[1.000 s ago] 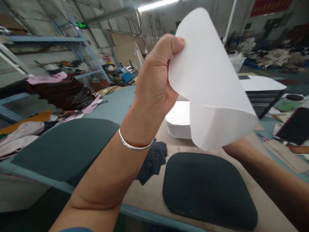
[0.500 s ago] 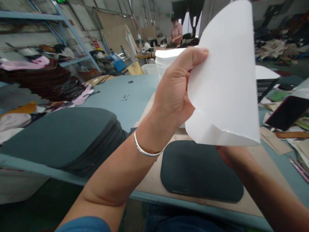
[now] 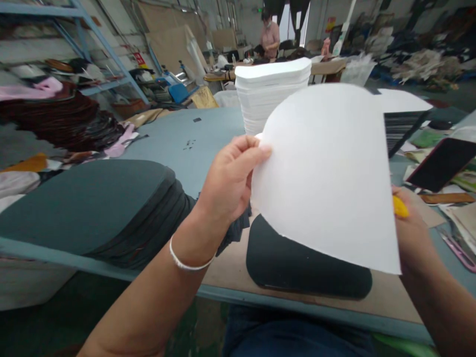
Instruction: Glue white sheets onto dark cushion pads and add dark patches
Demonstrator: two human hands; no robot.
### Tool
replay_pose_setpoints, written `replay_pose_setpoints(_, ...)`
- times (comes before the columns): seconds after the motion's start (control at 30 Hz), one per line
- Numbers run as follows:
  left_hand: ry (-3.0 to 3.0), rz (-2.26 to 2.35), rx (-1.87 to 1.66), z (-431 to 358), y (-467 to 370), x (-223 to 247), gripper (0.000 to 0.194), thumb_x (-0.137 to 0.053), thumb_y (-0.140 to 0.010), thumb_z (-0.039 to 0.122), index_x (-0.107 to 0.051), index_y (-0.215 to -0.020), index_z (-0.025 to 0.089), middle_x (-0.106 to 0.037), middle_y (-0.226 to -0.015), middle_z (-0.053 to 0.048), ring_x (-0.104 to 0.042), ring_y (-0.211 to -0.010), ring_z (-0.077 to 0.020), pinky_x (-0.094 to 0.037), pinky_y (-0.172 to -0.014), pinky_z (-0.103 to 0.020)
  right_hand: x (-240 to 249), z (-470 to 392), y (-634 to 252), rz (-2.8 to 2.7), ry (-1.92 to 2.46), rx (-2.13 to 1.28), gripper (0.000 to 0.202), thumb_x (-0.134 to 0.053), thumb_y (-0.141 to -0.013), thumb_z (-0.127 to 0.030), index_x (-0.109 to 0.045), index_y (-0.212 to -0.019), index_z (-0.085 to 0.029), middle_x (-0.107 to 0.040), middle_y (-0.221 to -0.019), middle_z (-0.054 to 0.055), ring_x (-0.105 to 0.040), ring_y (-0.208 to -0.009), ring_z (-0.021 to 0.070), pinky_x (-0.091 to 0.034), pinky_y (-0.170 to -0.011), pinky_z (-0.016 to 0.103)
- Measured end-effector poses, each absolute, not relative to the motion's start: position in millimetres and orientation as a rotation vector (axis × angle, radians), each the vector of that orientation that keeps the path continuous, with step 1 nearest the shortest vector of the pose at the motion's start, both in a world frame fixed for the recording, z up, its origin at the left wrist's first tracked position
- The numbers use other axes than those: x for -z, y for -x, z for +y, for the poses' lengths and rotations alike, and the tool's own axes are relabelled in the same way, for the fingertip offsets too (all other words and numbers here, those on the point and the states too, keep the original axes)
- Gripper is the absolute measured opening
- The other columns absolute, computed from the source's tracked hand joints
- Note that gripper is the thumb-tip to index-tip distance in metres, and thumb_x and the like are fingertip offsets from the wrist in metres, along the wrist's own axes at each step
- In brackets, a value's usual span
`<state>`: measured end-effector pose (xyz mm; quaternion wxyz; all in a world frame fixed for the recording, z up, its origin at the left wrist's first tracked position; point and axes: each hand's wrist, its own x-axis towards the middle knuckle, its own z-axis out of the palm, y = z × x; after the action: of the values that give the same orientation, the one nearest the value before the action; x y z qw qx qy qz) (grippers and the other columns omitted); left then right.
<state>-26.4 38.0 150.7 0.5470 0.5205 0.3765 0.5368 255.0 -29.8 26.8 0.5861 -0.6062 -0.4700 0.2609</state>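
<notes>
My left hand pinches the left edge of a white rounded sheet, held up flat in front of me. My right hand is behind the sheet's right edge, partly hidden, with a small yellow object in its fingers; whether it also grips the sheet I cannot tell. Under the sheet lies a dark rounded pad on a tan board. A tall stack of white sheets stands behind.
A thick stack of dark grey pads sits on the blue table at left. Dark fabric scraps lie beside it. A phone and papers are at right. Shelves with piled material stand at left. A person works far back.
The sheet has come down from a raised, curled position and flattened out in front of me. My left hand lowered with it. The right hand with the yellow object now shows at the sheet's right edge.
</notes>
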Motion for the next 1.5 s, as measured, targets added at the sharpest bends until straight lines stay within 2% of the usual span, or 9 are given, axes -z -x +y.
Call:
replay_pose_setpoints(0.13, -1.386, 1.199, -1.169, 28, 68, -81, 0.024, -0.072, -0.082, 0.038, -0.056, -0.078, 0.021, -0.054, -0.071, 0.003, -0.047, -0.061, -0.0105, -0.039, -0.054, -0.022, -16, -47, -289, -1.025, 1.511, -0.531, 0.044, -0.085, -0.071, -0.035, -0.053, -0.099, -0.03, -0.064, -0.087, 0.0, -0.063, -0.078, 0.019, -0.054, -0.072, 0.033)
replay_pose_setpoints(0.3, -1.453, 1.495, -0.864, 3, 86, -4, 0.031, -0.061, -0.086, 0.048, -0.052, -0.072, 0.022, -0.049, -0.06, 0.004, -0.046, -0.057, -0.0139, -0.035, -0.053, -0.025, 15, -72, -297, -1.297, 1.725, -0.37, 0.034, -0.076, -0.079, -0.047, -0.052, -0.099, -0.032, -0.063, -0.09, 0.003, -0.064, -0.08, 0.0255, -0.055, -0.071, 0.042)
replay_pose_setpoints(0.5, -1.551, 1.693, -0.683, -17, 84, 48, 0.028, -0.058, -0.086, 0.042, -0.057, -0.067, 0.022, -0.058, -0.062, 0.001, -0.057, -0.062, -0.0179, -0.04, -0.059, -0.027, 75, -89, -293, -1.427, 1.964, -0.436, 0.029, -0.063, -0.089, -0.052, -0.054, -0.1, -0.027, -0.063, -0.084, 0.002, -0.067, -0.07, 0.022, -0.054, -0.061, 0.035)
replay_pose_setpoints(0.87, -1.544, 1.753, -0.534, -12, 83, 59, 0.029, -0.055, -0.09, 0.045, -0.057, -0.071, 0.022, -0.056, -0.06, 0.003, -0.055, -0.057, -0.0171, -0.036, -0.057, -0.027, 83, -98, -286, -1.471, 2.091, -0.37, 0.029, -0.057, -0.093, -0.055, -0.054, -0.1, -0.027, -0.066, -0.08, 0.002, -0.07, -0.065, 0.0218, -0.054, -0.058, 0.033)
replay_pose_setpoints(1.23, -1.554, 1.759, -0.472, -13, 85, 66, 0.032, -0.05, -0.089, 0.049, -0.055, -0.071, 0.022, -0.054, -0.061, 0.003, -0.055, -0.058, -0.0162, -0.039, -0.058, -0.025, 92, -101, -284, -1.611, 2.029, -0.206, 0.023, -0.057, -0.093, -0.047, -0.056, -0.102, -0.025, -0.066, -0.078, 0.001, -0.067, -0.064, 0.0182, -0.053, -0.06, 0.029)
replay_pose_setpoints(1.4, -1.623, 1.768, -0.428, -13, 89, 68, 0.033, -0.05, -0.091, 0.05, -0.056, -0.074, 0.022, -0.055, -0.062, 0.003, -0.056, -0.059, -0.0161, -0.038, -0.059, -0.026, 91, -99, -284, -1.699, 2.074, -0.167, 0.026, -0.051, -0.096, -0.047, -0.058, -0.106, -0.024, -0.069, -0.09, 0.007, -0.07, -0.078, 0.0242, -0.055, -0.07, 0.036)
replay_pose_setpoints(1.5, -1.667, 1.765, -0.388, -11, 90, 65, 0.032, -0.051, -0.09, 0.05, -0.056, -0.075, 0.023, -0.056, -0.063, 0.002, -0.057, -0.06, -0.0169, -0.038, -0.06, -0.026, 83, -98, -286, -1.725, 2.142, -0.208, 0.029, -0.051, -0.096, -0.05, -0.056, -0.107, -0.024, -0.071, -0.089, 0.007, -0.071, -0.075, 0.0257, -0.055, -0.066, 0.037)
